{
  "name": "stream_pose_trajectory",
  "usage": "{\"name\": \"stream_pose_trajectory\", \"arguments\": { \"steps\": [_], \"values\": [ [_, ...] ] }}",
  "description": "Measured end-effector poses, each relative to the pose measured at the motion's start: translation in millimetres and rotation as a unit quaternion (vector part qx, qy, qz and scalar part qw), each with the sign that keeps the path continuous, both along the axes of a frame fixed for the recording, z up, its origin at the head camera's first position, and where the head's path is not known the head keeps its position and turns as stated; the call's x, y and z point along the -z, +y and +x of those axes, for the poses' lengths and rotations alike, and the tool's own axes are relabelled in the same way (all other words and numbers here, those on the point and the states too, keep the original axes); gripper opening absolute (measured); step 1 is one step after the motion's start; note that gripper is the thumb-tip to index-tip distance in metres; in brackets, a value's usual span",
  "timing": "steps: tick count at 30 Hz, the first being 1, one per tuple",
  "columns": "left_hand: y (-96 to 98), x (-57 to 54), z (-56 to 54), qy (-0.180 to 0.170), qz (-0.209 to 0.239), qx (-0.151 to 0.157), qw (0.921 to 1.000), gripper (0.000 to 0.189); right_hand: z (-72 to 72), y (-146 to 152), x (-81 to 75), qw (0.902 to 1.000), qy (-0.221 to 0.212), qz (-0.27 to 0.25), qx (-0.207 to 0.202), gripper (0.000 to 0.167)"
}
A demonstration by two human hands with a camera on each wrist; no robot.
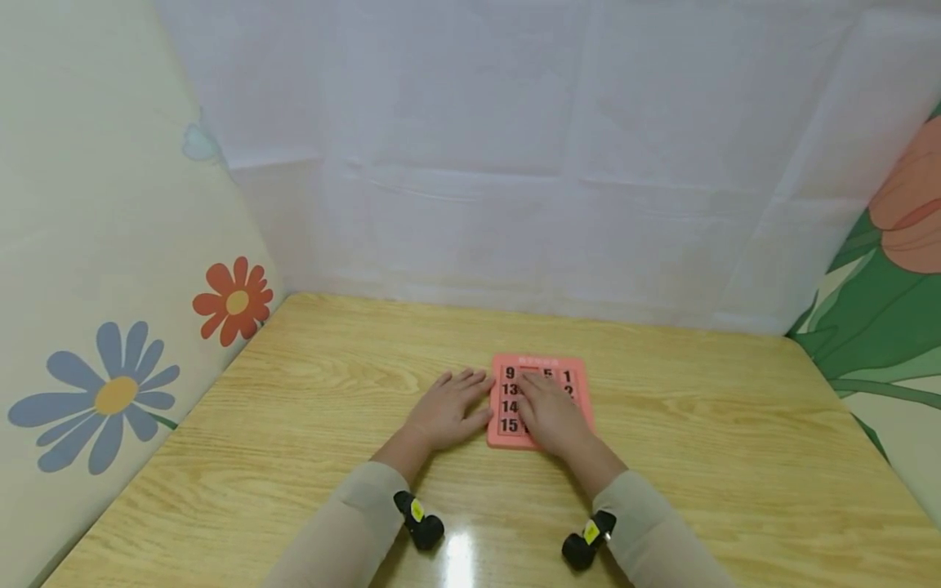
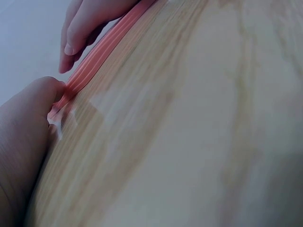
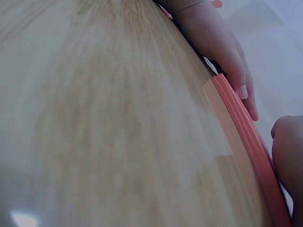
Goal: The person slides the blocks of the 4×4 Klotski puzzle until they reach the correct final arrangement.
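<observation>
Board lies in lower middle of the frame; left grip touches its left edge, right grip rests over number tiles, both unclenched.

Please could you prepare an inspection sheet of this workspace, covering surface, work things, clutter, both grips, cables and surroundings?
Surface: wood-grain table, with glare near the front.
Job's things: pink puzzle board lying flat; number tiles 9, 13, 14, 15, 5, 1 and 2 readable, others hidden or partial.
Clutter: nothing seen.
Left grip: bare hand at the board's left edge.
Right grip: bare hand over the tiles.
Cables: nothing seen.
Surroundings: white cloth behind; blue flower and red flower prints left, pink tulip print right; black device on each wrist.
</observation>
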State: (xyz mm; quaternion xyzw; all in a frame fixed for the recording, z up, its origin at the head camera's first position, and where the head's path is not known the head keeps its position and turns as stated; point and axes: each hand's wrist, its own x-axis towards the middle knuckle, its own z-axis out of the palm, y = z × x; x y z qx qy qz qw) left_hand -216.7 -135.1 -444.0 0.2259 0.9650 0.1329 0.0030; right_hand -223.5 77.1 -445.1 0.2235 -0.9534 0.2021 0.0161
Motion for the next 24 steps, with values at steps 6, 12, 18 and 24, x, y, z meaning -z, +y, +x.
{"name": "stream_pose_trajectory", "arguments": {
  "steps": [6,12,18,24],
  "values": [
    [1.0,-0.4,0.5,-0.008,0.007,-0.004,0.9999,0.062,1.3,12.1,1.7,0.9994,0.016,0.006,0.031,0.047],
    [1.6,0.6,-0.5,-0.006,0.002,-0.003,1.0,0.062,1.5,17.7,4.4,0.9985,0.014,-0.002,0.052,0.049],
    [2.3,-0.5,-0.4,0.0,-0.001,0.003,1.0,0.062,2.9,18.2,3.9,0.9985,0.016,0.002,0.052,0.048],
    [2.8,0.4,-0.8,-0.002,-0.002,0.002,1.0,0.061,3.2,17.4,3.0,0.9989,0.021,0.009,0.042,0.047]
  ]
}}
